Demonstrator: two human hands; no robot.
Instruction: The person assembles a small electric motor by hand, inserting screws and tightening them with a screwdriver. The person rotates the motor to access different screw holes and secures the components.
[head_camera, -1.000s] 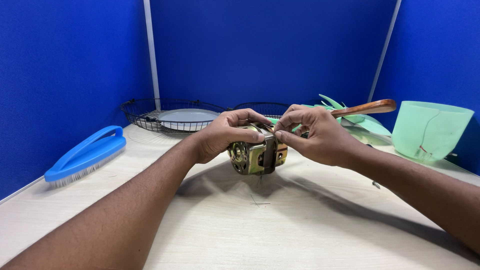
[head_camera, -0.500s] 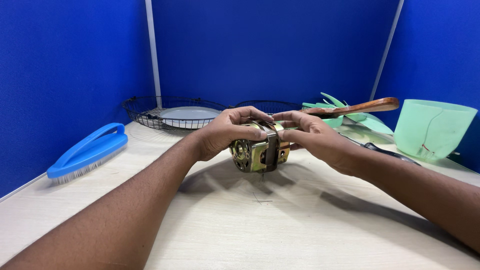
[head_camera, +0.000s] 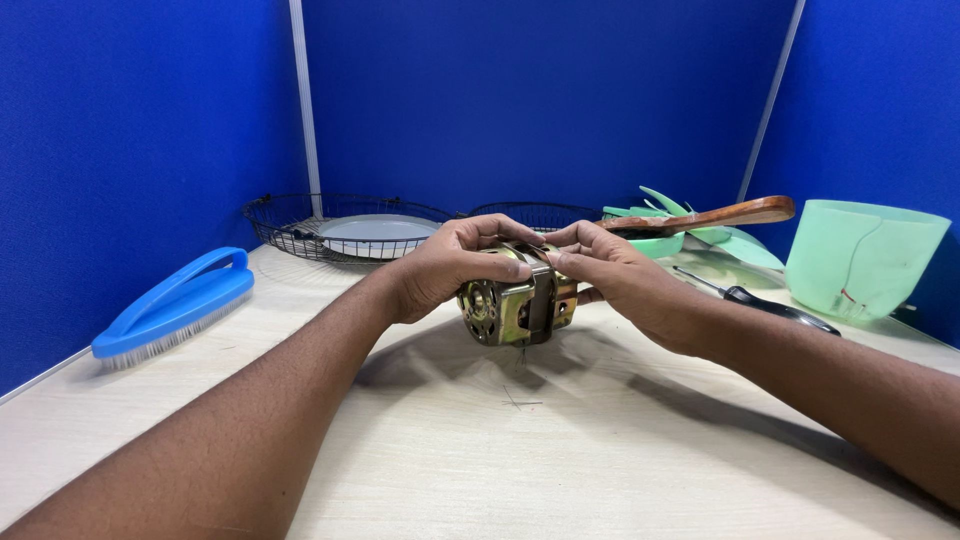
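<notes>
The motor, a small brass-coloured metal block with a round bearing face on its left end and a dark band across its middle, is held just above the desk near the middle of the scene. The left hand wraps over its left and top side, fingers curled down onto the casing, so its grip is closed on the motor. The right hand comes in from the right, its fingertips pressed on the top edge beside the left hand's fingertips; its grip is likewise closed on the motor. Both forearms reach in from the near edge, casting shadow on the pale wood surface under the motor.

At the far left lies a blue brush, bristles down. Behind the hands, against the blue partition walls, stands a black wire basket with a grey plate in it, and a second wire basket just to its right. Further right, a wooden handle rests across green plastic fan blades. A screwdriver with a black handle lies near the right forearm, and a pale green plastic tub stands at the far right.
</notes>
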